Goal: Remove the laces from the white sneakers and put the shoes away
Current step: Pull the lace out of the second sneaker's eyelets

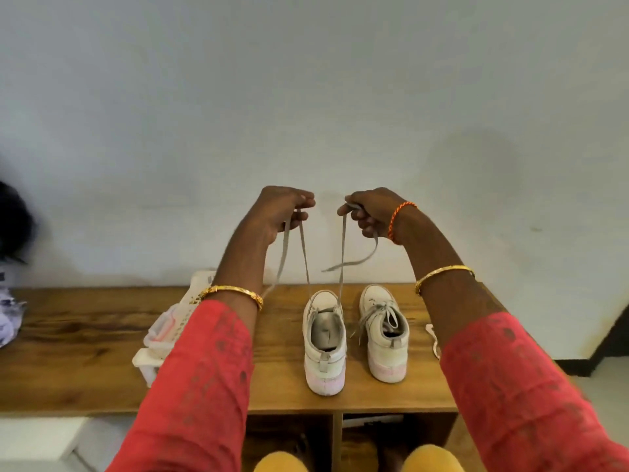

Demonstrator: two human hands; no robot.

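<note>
Sneakers: two white ones stand side by side on the wooden surface, heels toward the camera, toes toward the wall.

Head view. Left sneaker has its lace mostly pulled out; two grey strands rise from the front eyelets to the raised hands. Left hand is above the shoe, fingers curled, pinching one strand, whose loose tail hangs down past the wrist. Right hand is level with it, fingers curled round the other strand; that strand's free end curls in the air below the hand. Right sneaker is just beside the left one, not touching, its lace still threaded and tied.

Surroundings: a white plastic basket lies on the surface left of the shoes, partly hidden by the left red sleeve. A small white strip lies at the right, beside the right sleeve; what it is cannot be told. Crumpled pale cloth sits at the far left edge.

Edges and room: the surface meets the wall just behind the toes. Its front edge runs close below the heels, with open cubbies underneath. Bare wood shows between basket and cloth.
</note>
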